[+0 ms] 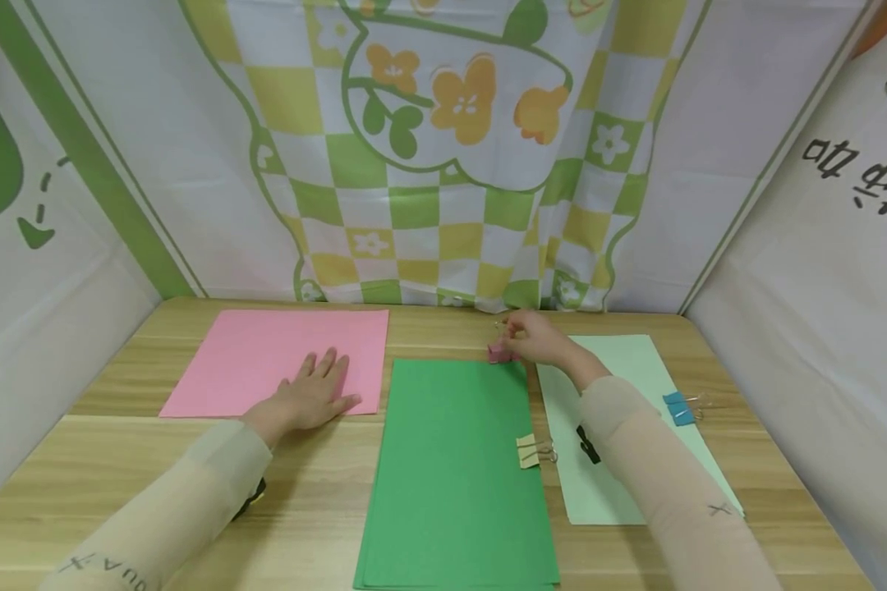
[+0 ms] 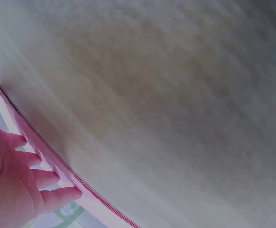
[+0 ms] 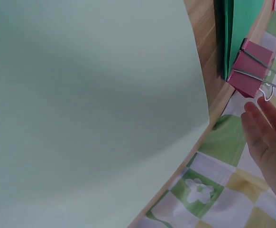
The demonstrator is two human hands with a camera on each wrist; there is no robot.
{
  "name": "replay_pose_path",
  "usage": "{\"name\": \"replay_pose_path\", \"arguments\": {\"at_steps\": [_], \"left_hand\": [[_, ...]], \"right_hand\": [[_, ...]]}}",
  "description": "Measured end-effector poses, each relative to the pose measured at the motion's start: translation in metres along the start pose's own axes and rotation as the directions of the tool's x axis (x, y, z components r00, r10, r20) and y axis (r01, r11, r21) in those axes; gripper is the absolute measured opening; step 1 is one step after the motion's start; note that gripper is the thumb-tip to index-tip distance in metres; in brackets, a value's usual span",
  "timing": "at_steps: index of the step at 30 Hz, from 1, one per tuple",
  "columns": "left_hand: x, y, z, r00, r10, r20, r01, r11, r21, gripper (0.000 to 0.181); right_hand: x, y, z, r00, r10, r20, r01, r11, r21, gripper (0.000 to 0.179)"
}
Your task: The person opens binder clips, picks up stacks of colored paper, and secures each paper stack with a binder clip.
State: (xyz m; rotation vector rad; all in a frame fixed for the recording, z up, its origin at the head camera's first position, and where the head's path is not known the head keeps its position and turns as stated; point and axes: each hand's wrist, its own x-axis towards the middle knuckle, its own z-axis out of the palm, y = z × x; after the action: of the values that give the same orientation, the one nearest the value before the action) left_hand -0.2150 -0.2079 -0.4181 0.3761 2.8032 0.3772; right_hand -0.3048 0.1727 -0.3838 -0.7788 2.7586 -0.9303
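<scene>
My left hand (image 1: 312, 396) lies flat on the pink paper (image 1: 266, 349), fingers spread, near its front right corner. In the left wrist view, the palm and fingers (image 2: 45, 178) show beside the sheet's edge. My right hand (image 1: 540, 336) is at the far right corner of the green paper stack (image 1: 454, 468), where it pinches the wire handles of a pink binder clip (image 1: 498, 353). The right wrist view shows this pink binder clip (image 3: 253, 69) at the stack's corner, with fingertips at its handles; the thumb is mostly cut off.
A yellow binder clip (image 1: 528, 451) sits on the green stack's right edge. Pale green paper (image 1: 599, 492) lies to the right, partly under my right forearm, with a blue binder clip (image 1: 680, 408) on its right edge. A patterned curtain (image 1: 429, 205) hangs behind the wooden table (image 1: 303, 525).
</scene>
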Motion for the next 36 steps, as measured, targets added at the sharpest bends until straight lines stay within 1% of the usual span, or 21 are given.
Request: {"name": "replay_pose_path", "arguments": {"at_steps": [3,5,6,8,10,11,13,16,20,24,26,30,36], "left_hand": [[0.000,0.000,0.000,1.000,0.000,0.002,0.000,1.000,0.000,0.080],[-0.001,0.002,-0.001,1.000,0.003,0.001,-0.003,1.000,-0.001,0.080],[-0.001,0.002,-0.001,1.000,0.002,0.000,-0.002,1.000,-0.003,0.080],[-0.001,0.003,-0.001,1.000,0.004,-0.001,-0.004,1.000,-0.006,0.080],[-0.001,0.004,-0.001,1.000,0.005,-0.002,-0.005,1.000,-0.008,0.079],[-0.001,0.004,-0.001,1.000,0.007,-0.003,-0.007,1.000,-0.008,0.080],[-0.001,0.003,-0.001,1.000,0.004,0.000,-0.004,1.000,-0.008,0.080],[-0.001,0.003,-0.001,1.000,0.001,0.006,-0.001,1.000,-0.003,0.080],[-0.002,0.003,-0.002,1.000,0.000,0.017,0.000,1.000,-0.003,0.080],[-0.005,0.006,-0.002,1.000,0.003,0.025,-0.003,1.000,-0.008,0.080],[-0.006,0.006,-0.001,1.000,0.005,0.027,-0.005,1.000,-0.007,0.080],[-0.007,0.006,0.001,1.000,0.009,0.027,-0.009,1.000,0.000,0.080],[-0.009,0.006,-0.001,1.000,0.012,0.017,-0.012,1.000,0.009,0.079]], "right_hand": [[0.001,0.001,0.000,1.000,-0.008,0.014,0.008,1.000,-0.005,0.019],[0.001,0.001,0.000,1.000,0.013,0.025,-0.013,1.000,0.021,0.018],[0.001,0.001,0.000,0.999,0.025,0.034,-0.026,0.999,0.038,0.022],[0.000,0.000,0.000,0.997,0.055,0.057,-0.059,0.996,0.068,0.038],[0.000,0.000,-0.001,0.995,0.065,0.079,-0.070,0.995,0.072,0.056],[0.000,0.000,-0.001,0.994,0.061,0.092,-0.067,0.996,0.061,0.063],[0.000,0.000,-0.003,0.993,0.046,0.112,-0.051,0.998,0.040,0.069],[-0.001,-0.001,-0.005,0.990,0.025,0.139,-0.028,0.999,0.021,0.070],[-0.003,-0.004,-0.007,0.985,0.027,0.169,-0.026,1.000,-0.008,0.070],[-0.005,-0.008,-0.006,0.984,0.030,0.177,-0.020,0.998,-0.056,0.065],[-0.006,-0.008,-0.004,0.984,0.029,0.175,-0.018,0.998,-0.061,0.063],[-0.007,-0.006,-0.002,0.987,0.040,0.159,-0.035,0.999,-0.035,0.060],[-0.012,-0.003,-0.002,0.991,0.081,0.103,-0.091,0.992,0.090,0.059]]}}
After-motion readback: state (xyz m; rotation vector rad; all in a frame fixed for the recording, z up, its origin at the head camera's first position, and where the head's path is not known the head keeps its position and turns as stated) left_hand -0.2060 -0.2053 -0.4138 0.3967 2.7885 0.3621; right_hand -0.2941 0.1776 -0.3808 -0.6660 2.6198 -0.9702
